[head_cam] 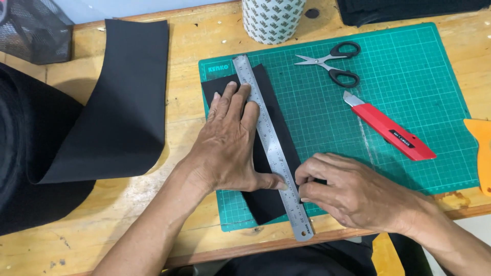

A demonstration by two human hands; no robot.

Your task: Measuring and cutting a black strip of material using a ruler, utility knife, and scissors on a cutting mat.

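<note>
steel ruler [270, 148] long axis near-to-far, tilted left | left hand [230, 145] flat on it | right hand [348, 191] pinching black strip [271, 199]

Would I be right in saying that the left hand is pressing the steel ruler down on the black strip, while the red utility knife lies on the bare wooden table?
Not quite: the head view shows the red utility knife lying on the green cutting mat, not on bare wood. The rest stands: the left hand presses the steel ruler down on the black strip.
</note>
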